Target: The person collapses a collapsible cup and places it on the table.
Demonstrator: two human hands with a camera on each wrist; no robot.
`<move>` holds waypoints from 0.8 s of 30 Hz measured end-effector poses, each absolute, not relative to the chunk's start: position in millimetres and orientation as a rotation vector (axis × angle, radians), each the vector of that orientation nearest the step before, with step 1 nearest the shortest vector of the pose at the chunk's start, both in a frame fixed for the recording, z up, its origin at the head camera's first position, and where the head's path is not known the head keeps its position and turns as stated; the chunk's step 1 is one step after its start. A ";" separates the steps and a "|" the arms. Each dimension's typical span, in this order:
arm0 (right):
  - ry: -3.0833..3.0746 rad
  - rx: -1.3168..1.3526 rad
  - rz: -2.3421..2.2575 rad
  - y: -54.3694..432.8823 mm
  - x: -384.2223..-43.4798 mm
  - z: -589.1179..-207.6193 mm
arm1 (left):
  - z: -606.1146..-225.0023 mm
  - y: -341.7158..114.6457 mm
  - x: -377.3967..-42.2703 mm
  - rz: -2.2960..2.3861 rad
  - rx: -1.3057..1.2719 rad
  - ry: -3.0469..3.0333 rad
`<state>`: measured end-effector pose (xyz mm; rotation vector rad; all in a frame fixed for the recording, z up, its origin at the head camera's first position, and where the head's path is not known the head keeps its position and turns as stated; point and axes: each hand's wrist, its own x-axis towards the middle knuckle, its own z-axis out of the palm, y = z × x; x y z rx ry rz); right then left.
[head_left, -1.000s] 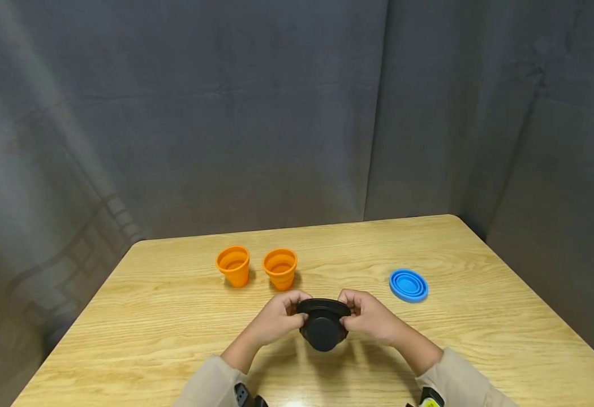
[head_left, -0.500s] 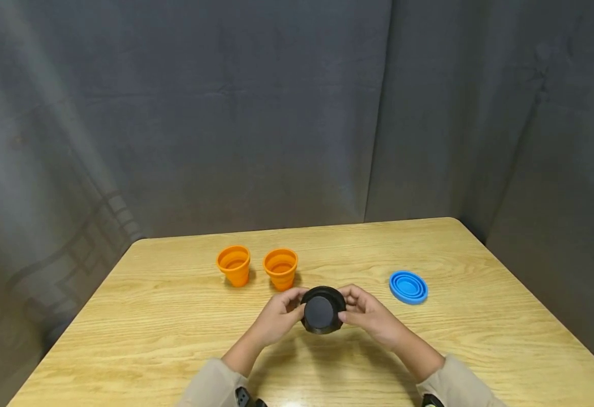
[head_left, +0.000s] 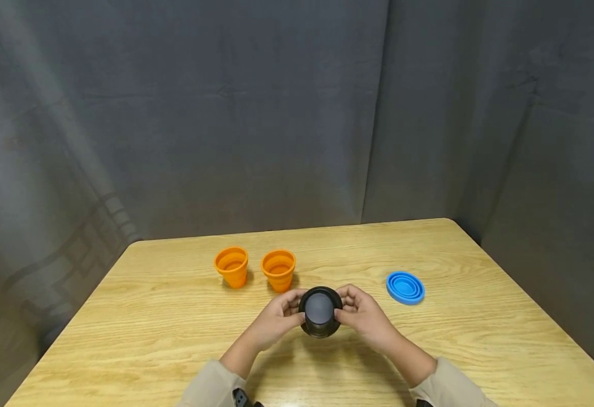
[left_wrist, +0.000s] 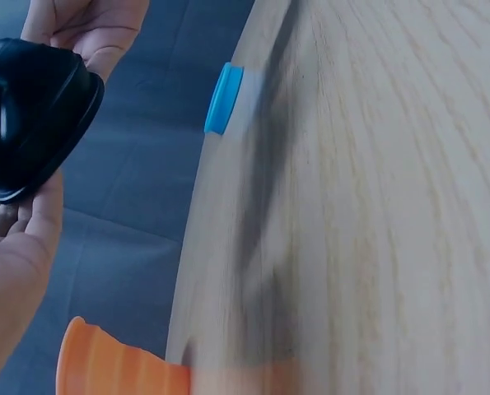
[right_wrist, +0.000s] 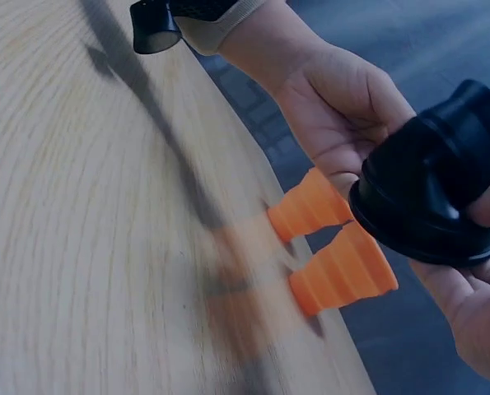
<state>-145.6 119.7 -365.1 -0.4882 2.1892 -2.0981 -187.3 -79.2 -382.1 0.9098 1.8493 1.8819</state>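
Note:
A black collapsible cup (head_left: 319, 311) is held above the table between both hands, its base facing the head camera. My left hand (head_left: 274, 317) grips its left side, thumb on the wall and fingers behind the rim. On the opposite side my right hand (head_left: 365, 315) holds it the same way. Both wrist views show the cup (right_wrist: 430, 181) part-way extended, with the wall bent unevenly and the wide rim turned away from the person. Two orange collapsible cups (head_left: 232, 267) stand extended beyond the left hand. A blue collapsible cup (head_left: 405, 288) lies flattened beyond the right hand.
The wooden table (head_left: 139, 316) carries all the cups. Behind it and along the sides hangs a dark grey curtain (head_left: 226, 124). A small black device (right_wrist: 156, 29) on the left wrist shows in the right wrist view.
The hands have tilted the black cup so its base, low and facing the person before, now points up toward the head camera. The orange and blue cups stay in place.

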 end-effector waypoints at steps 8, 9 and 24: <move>2.412 -0.321 -2.023 114.6 -143.2 -363.0 | -380.2 -73.5 -184.9 1.889 0.842 2.072; 2.430 -0.309 -2.013 114.0 -143.0 -362.4 | -378.7 -73.3 -184.3 1.886 0.840 2.082; 2.497 -0.317 -1.962 119.9 -142.8 -361.3 | -380.1 -74.3 -187.2 1.832 0.862 2.071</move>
